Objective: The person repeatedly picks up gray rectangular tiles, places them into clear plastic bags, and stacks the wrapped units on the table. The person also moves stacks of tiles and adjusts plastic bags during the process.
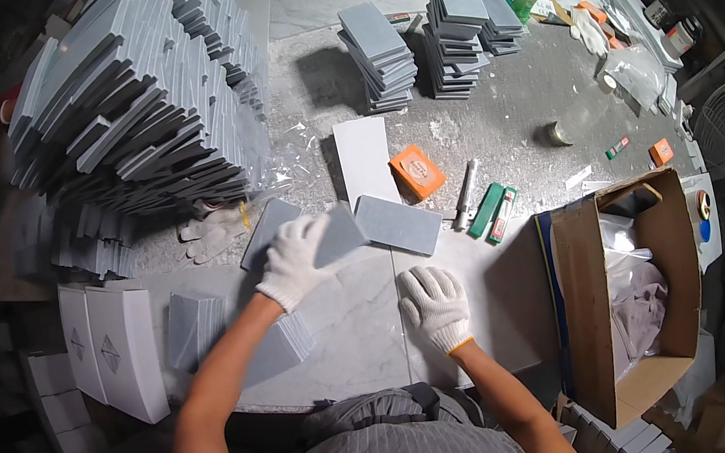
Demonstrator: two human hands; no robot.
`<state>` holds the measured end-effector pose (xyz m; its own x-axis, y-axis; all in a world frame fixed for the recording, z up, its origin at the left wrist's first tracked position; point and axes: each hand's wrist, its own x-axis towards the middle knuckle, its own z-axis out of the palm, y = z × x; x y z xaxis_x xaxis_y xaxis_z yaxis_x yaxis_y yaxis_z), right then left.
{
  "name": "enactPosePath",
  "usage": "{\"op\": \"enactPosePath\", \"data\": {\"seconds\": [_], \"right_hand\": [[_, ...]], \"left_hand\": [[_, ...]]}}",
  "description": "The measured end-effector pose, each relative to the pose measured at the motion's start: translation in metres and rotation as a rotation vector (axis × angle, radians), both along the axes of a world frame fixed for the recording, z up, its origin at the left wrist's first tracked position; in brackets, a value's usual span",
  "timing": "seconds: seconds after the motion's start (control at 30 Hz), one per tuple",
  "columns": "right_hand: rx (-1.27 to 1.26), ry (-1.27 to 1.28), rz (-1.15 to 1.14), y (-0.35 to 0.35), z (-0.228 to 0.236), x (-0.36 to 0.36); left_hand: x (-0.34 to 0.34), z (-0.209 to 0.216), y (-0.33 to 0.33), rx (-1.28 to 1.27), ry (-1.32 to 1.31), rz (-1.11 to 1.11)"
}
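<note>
My left hand (293, 263), in a white knit glove, grips a flat grey tile (343, 236) by its left side; its fingertips are slightly blurred. A second grey tile (269, 227) lies partly beneath that hand. To the right, another grey tile (399, 223) rests at an angle, its upper end over a white sheet (365, 160). My right hand (438, 306), gloved the same way, lies palm down and flat on the pale marbled tabletop, holding nothing. Near my left forearm stand two small stacks of grey tiles, one on the left (194, 329) and one partly hidden (280, 350).
Tall tile stacks (137, 101) rise at the left; shorter ones (379, 59) stand at the back. Beyond my hands lie an orange box (417, 172), a marker (466, 194) and green-and-white boxes (494, 211). An open carton (585, 304) is at the right, white boxes (127, 350) at the left.
</note>
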<state>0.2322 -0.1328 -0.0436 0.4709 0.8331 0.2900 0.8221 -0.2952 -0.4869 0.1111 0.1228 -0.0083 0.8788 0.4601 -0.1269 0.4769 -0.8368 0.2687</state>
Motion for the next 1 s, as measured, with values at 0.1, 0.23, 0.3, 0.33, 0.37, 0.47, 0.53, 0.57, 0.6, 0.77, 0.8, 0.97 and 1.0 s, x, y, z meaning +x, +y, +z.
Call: {"op": "enactPosePath", "data": {"seconds": [0.1,0.23,0.3,0.33,0.37,0.47,0.53,0.57,0.6,0.77,0.8,0.97,1.0], "right_hand": [[-0.048,-0.008,-0.009,-0.002,-0.010,0.001],[-0.028,-0.052,-0.035,-0.013,-0.041,-0.004],[-0.005,-0.040,-0.031,-0.013,-0.050,-0.002],[-0.027,-0.027,-0.008,-0.011,-0.044,0.001],[-0.040,-0.018,0.003,-0.012,-0.042,0.003],[-0.049,0.002,0.070,-0.014,-0.040,0.015],[-0.049,0.033,0.100,-0.016,-0.043,0.020],[-0.048,0.045,0.120,-0.017,-0.044,0.023],[-0.072,0.033,0.128,-0.019,-0.047,0.026],[-0.079,0.039,0.234,-0.019,-0.044,0.043],[-0.076,0.028,0.242,-0.019,-0.046,0.046],[-0.148,0.020,0.226,-0.020,-0.043,0.048],[-0.130,0.029,0.231,-0.019,-0.042,0.048]], "left_hand": [[0.026,0.002,-0.028,0.009,-0.037,-0.274],[0.035,0.012,-0.066,-0.036,-0.125,-0.603],[0.022,0.019,-0.083,-0.134,0.025,-0.606],[0.015,0.026,-0.087,-0.256,0.094,-0.564],[0.007,0.031,-0.090,-0.376,0.163,-0.518],[-0.030,0.015,-0.099,-1.314,0.062,-0.058],[-0.041,-0.008,-0.095,-1.272,0.077,-0.072],[-0.043,-0.015,-0.094,-1.265,0.143,-0.036],[-0.039,-0.012,-0.094,-1.259,0.209,-0.003],[-0.006,-0.026,-0.103,-0.925,0.254,-0.250],[-0.002,-0.027,-0.107,-0.903,0.254,-0.217],[0.010,-0.022,-0.122,-0.245,0.312,-0.361],[0.010,-0.019,-0.123,-0.102,0.253,-0.379]]}}
